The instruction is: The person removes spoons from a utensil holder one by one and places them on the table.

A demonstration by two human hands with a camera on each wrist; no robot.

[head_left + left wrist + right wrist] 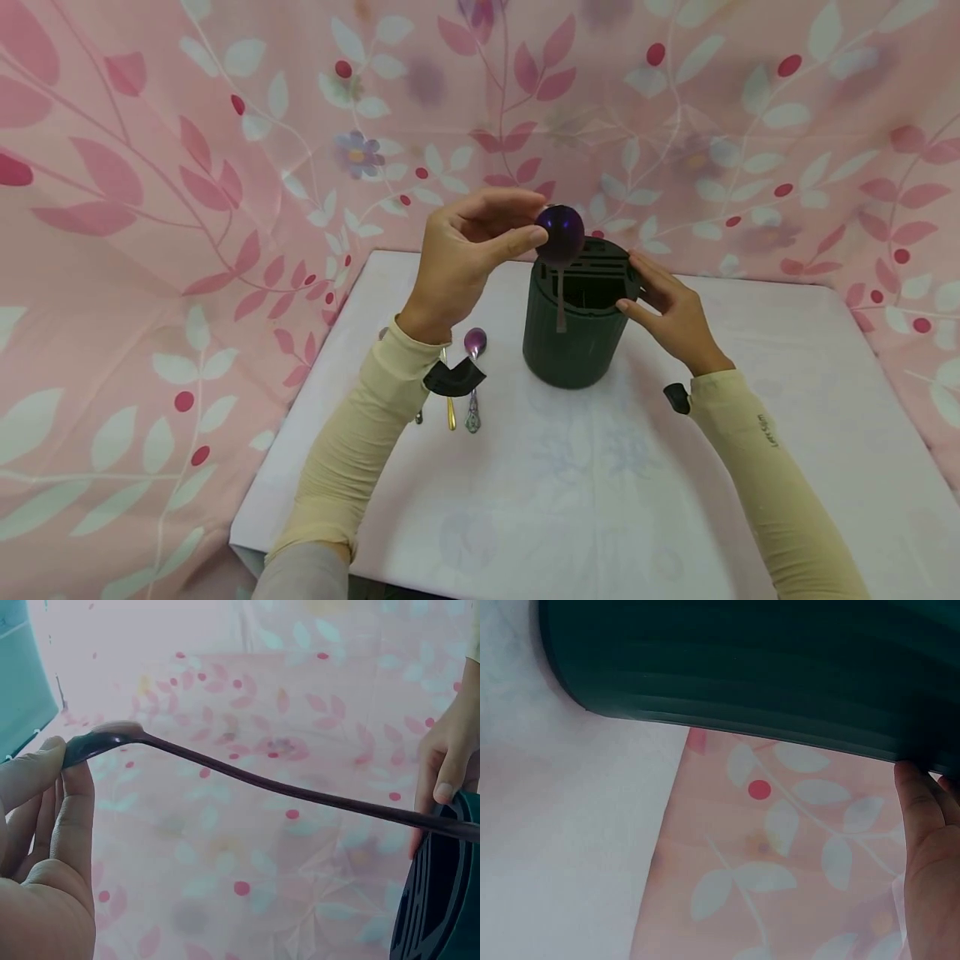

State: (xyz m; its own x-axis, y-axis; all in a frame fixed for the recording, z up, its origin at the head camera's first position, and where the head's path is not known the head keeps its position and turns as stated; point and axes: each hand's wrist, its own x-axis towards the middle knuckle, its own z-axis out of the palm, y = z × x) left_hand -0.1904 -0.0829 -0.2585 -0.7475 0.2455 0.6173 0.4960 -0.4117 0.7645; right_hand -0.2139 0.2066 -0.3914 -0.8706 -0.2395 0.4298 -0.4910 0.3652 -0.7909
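Observation:
In the head view, my left hand (465,258) pinches a shiny dark purple spoon (561,235) by its bowl, between thumb and fingers. Its handle (277,786) slants away from the bowl in the left wrist view. Seen from the head, that handle points down across the opening and front of a dark green utensil holder (573,354); I cannot tell whether it touches. The holder stands upright, its top part slotted and part open. On its right side my right hand (671,321) grips the rim, with thumb in front and fingers farther back.
Left of the holder lie a purple spoon with an ornate handle (473,412) and a gold-handled utensil (452,414). Another utensil (418,417) is mostly hidden under my left forearm. A white cloth (600,500) covers the table, and a pink floral curtain (480,108) hangs behind.

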